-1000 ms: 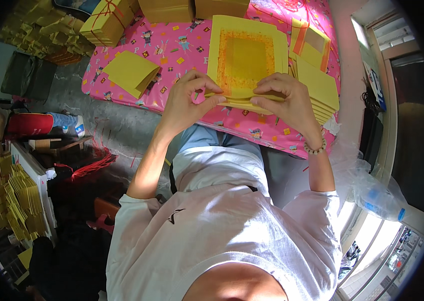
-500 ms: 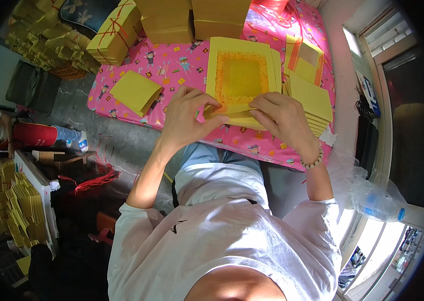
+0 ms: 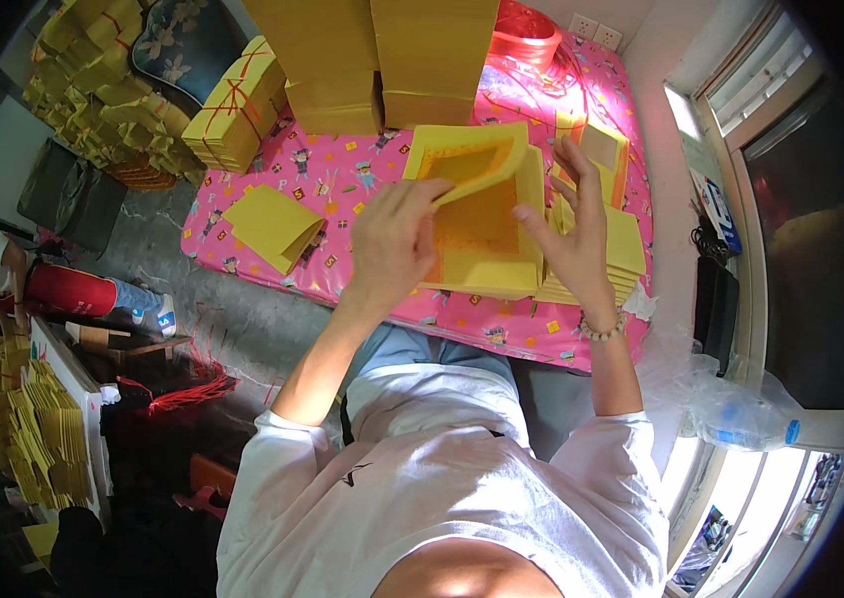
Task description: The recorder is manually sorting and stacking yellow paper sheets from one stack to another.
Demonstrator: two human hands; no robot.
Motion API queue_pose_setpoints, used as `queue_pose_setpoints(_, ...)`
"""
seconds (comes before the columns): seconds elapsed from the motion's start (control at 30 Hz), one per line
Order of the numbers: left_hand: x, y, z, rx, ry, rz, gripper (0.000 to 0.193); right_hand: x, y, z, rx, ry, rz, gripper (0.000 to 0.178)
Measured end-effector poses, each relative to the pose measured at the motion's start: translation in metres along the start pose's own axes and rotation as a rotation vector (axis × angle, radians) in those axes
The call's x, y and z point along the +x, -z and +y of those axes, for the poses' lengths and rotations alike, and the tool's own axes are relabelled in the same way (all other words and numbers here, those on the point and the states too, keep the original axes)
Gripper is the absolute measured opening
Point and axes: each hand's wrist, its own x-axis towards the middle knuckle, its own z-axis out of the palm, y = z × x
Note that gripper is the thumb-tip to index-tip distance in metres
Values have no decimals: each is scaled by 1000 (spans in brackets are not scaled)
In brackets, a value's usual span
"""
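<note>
A yellow paper sheet (image 3: 487,169) with an orange border print curls up over a stack of like sheets (image 3: 487,277) on the pink patterned tablecloth (image 3: 342,199). My left hand (image 3: 394,239) pinches its left edge and holds it raised, folding it away from me. To the right, my right hand (image 3: 579,234) is open, thumb and fingers spread, close to the stack's right edge. Beside that hand lies a pile of folded yellow papers (image 3: 625,249), partly covered by my wrist. One folded yellow paper (image 3: 272,227) lies alone at the left.
Tall yellow paper stacks (image 3: 327,60) stand behind. A red-tied bundle (image 3: 234,110) is at the back left, a red basin (image 3: 526,38) with red strings at the back right. Far left, a person (image 3: 68,289) stands by a table with yellow piles (image 3: 48,429).
Both hands were at the sheet's near edge, pressing a fold. Now my left hand has lifted the sheet away from me, and my right hand has let go and opened. The view has shifted slightly.
</note>
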Motion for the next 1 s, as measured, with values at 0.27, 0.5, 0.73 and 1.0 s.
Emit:
queue_pose_setpoints(0.27,-12,3,-13,-676,281,249,20,16,-15,55,476,-201,113,71)
queue_pose_setpoints(0.5,-31,-19,-36,-951,421,140,35,6,-18,54,539,-310,57,58)
queue_pose_setpoints(0.73,-20,-20,-37,-1064,425,-46,47,13,-23,45,800,-354,-47,59)
queue_pose_setpoints(1.0,4,-48,-14,-1245,323,-216,55,15,-54,10,824,-210,-231,63)
